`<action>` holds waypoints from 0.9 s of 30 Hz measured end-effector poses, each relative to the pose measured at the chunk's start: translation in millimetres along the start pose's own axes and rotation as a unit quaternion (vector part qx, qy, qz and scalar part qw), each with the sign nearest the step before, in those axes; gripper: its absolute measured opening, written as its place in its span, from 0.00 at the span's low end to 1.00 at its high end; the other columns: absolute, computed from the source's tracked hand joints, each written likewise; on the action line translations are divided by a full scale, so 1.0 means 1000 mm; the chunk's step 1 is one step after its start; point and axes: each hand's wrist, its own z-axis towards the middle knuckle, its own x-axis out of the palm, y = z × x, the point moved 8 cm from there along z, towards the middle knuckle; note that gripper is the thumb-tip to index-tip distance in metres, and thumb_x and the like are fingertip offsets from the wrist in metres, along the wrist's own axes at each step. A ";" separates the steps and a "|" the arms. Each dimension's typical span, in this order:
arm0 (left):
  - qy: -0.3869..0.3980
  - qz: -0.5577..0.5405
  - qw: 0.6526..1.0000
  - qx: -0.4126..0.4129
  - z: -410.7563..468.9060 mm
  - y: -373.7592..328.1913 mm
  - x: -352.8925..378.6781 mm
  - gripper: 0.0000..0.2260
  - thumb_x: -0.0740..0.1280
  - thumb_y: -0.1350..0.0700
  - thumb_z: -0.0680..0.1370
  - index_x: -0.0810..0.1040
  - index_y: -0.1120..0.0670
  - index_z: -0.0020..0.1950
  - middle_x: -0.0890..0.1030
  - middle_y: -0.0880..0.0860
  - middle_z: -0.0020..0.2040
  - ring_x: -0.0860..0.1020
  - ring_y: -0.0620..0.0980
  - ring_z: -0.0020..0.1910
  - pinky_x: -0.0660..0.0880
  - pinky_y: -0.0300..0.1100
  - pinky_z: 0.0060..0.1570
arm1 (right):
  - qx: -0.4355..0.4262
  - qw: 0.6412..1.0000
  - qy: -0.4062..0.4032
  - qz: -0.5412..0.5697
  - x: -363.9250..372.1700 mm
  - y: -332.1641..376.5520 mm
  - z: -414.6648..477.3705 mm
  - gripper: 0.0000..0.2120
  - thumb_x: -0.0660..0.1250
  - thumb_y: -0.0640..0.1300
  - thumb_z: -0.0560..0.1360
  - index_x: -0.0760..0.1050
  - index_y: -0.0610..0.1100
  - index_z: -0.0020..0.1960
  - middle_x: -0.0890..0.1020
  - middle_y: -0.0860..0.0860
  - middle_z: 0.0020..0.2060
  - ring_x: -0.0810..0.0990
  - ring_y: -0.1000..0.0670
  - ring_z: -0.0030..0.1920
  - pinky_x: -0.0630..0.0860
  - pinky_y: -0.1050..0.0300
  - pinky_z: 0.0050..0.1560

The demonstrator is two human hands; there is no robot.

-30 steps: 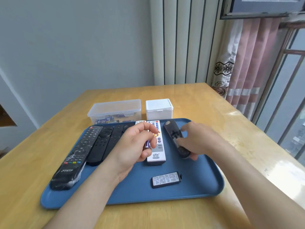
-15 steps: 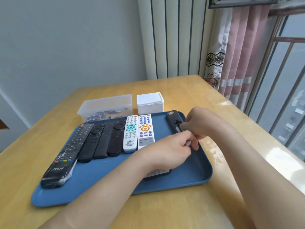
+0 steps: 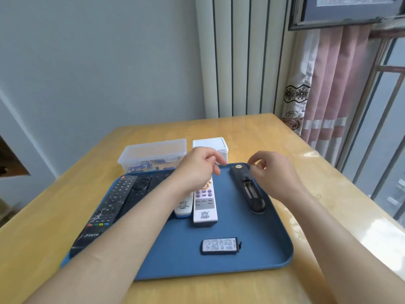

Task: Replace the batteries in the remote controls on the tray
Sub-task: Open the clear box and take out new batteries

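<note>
We hovered over the remote [image 3: 247, 187], batt. bay open, on tray [image 3: 263, 255].
L hand [image 3: 198, 170] & R hand [image 3: 271, 170] loosely curled, empty afaict.

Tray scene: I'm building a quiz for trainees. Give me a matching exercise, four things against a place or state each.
1 rightmost remote
2 cover
3 left box
4 right box

a white, lid on
b loose on tray, near edge
c see-through
d battery bay open

Pairs: 1-d, 2-b, 3-c, 4-a.
</note>
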 end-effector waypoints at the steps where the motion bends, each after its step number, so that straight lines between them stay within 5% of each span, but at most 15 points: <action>1: -0.035 0.046 0.998 0.008 0.010 0.001 -0.011 0.17 0.53 0.63 0.80 0.80 0.51 0.47 0.78 0.51 0.40 0.71 0.46 0.29 0.67 0.38 0.30 | -0.004 1.000 -0.005 0.013 0.000 0.000 -0.001 0.10 0.61 0.36 0.73 0.80 0.44 0.47 0.78 0.49 0.31 0.73 0.48 0.33 0.72 0.51 0.37; 4: -0.066 0.252 0.965 0.025 0.037 0.003 -0.025 0.15 0.55 0.57 0.79 0.79 0.48 0.58 0.79 0.51 0.57 0.78 0.52 0.51 0.73 0.43 0.46 | -0.021 0.998 0.002 0.065 0.005 0.003 0.001 0.11 0.63 0.36 0.72 0.79 0.47 0.51 0.78 0.51 0.35 0.75 0.49 0.38 0.70 0.55 0.40; 6: -0.037 0.403 0.913 0.056 0.054 0.006 -0.018 0.15 0.59 0.46 0.79 0.76 0.49 0.63 0.76 0.51 0.59 0.76 0.55 0.57 0.72 0.46 0.50 | -0.017 0.996 0.017 0.091 0.009 0.003 0.004 0.15 0.66 0.38 0.73 0.78 0.49 0.58 0.79 0.50 0.45 0.77 0.50 0.47 0.69 0.58 0.46; 9: -0.013 0.503 0.858 0.102 0.075 0.014 -0.006 0.17 0.60 0.41 0.79 0.75 0.52 0.57 0.73 0.52 0.55 0.76 0.56 0.50 0.72 0.47 0.44 | -0.013 0.993 0.060 0.097 0.016 0.004 0.025 0.25 0.70 0.41 0.73 0.70 0.51 0.68 0.77 0.48 0.58 0.75 0.51 0.58 0.70 0.59 0.54; 13: -0.052 0.542 0.818 0.187 0.083 0.013 0.004 0.17 0.57 0.44 0.81 0.75 0.55 0.56 0.73 0.53 0.54 0.74 0.55 0.50 0.65 0.45 0.36 | -0.002 0.979 0.171 0.110 0.046 0.012 0.075 0.41 0.75 0.38 0.70 0.59 0.53 0.76 0.67 0.45 0.72 0.66 0.49 0.71 0.73 0.66 0.48; 16: -0.072 0.546 0.793 0.262 0.088 0.013 0.011 0.15 0.58 0.47 0.81 0.76 0.57 0.52 0.74 0.53 0.50 0.76 0.54 0.46 0.64 0.44 0.30 | 0.010 0.951 0.264 0.159 0.083 0.016 0.106 0.50 0.76 0.34 0.68 0.51 0.54 0.79 0.60 0.46 0.77 0.58 0.51 0.76 0.69 0.52 0.67; 20: -0.105 0.552 0.750 0.350 0.084 0.014 0.011 0.11 0.68 0.51 0.73 0.77 0.56 0.35 0.74 0.52 0.34 0.74 0.51 0.27 0.55 0.36 0.21 | 0.004 0.930 0.306 0.202 0.112 0.009 0.117 0.53 0.77 0.33 0.67 0.49 0.53 0.79 0.63 0.47 0.74 0.60 0.51 0.75 0.63 0.54 0.72; 23: -0.110 0.531 0.750 0.378 0.084 0.011 0.007 0.14 0.58 0.52 0.76 0.75 0.55 0.34 0.72 0.52 0.33 0.71 0.50 0.24 0.54 0.36 0.21 | -0.023 0.933 0.296 0.205 0.112 0.003 0.118 0.50 0.77 0.33 0.67 0.52 0.50 0.79 0.69 0.50 0.64 0.68 0.54 0.65 0.71 0.71 0.57; 27: -0.150 0.465 0.805 0.338 0.105 -0.005 -0.024 0.16 0.55 0.49 0.77 0.77 0.56 0.39 0.75 0.55 0.39 0.76 0.57 0.31 0.60 0.40 0.22 | -0.062 0.928 0.297 0.217 0.110 0.006 0.118 0.51 0.77 0.30 0.67 0.50 0.55 0.77 0.72 0.51 0.67 0.70 0.52 0.68 0.74 0.64 0.58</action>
